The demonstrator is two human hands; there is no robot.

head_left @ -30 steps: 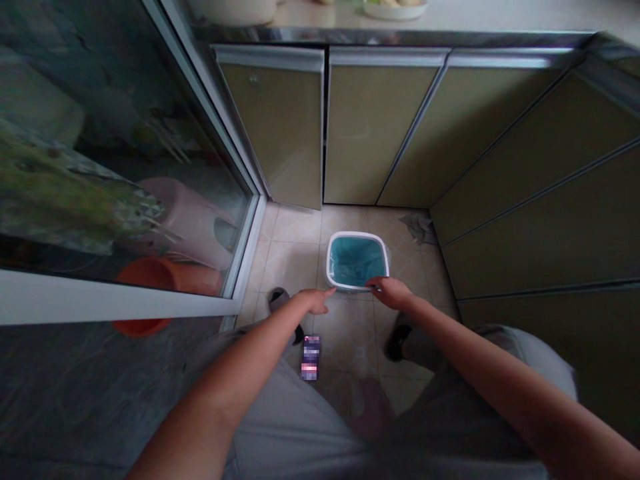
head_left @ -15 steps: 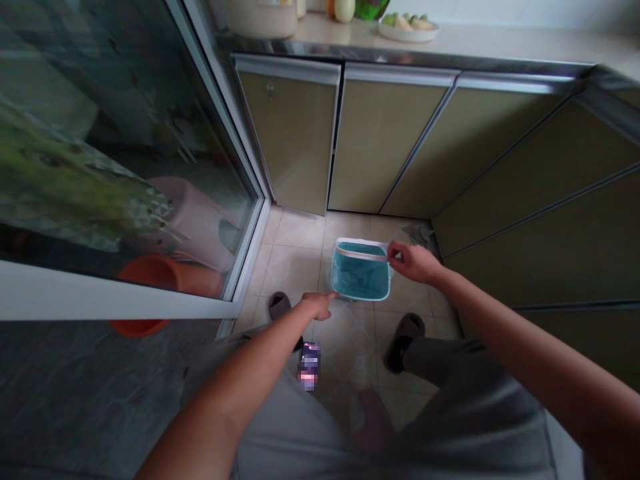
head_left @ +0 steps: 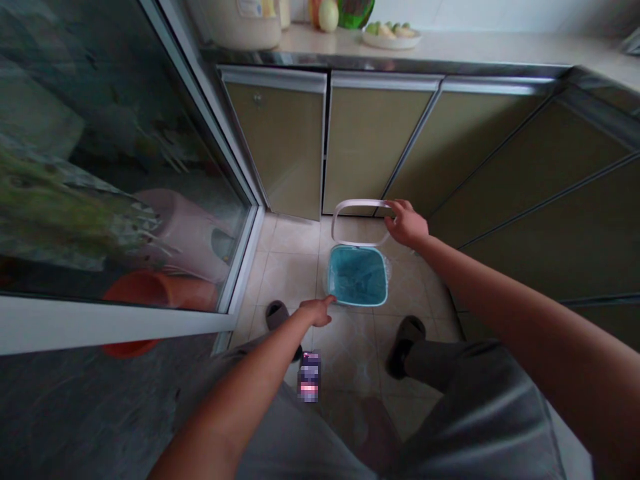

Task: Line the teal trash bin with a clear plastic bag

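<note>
A teal trash bin stands on the tiled floor between my feet, its mouth facing up. Clear plastic, likely a bag, shows at its right edge. My right hand is closed on the right side of a pale pinkish-white rim ring, which it holds raised on edge behind the bin's far rim. The ring's lower edge is close to that rim; whether they touch I cannot tell. At the bin's near left corner, my left hand grips the rim, one finger reaching onto it and the others curled.
Beige cabinets stand beyond the bin under a counter with a plate of fruit. To the left is a glass sliding door, with an orange bucket behind it. A blurred-out phone appears below my left hand.
My right hand has raised the ring up and away from the bin's mouth, tilting it on edge toward the cabinets. The left hand keeps its place at the near left corner.
</note>
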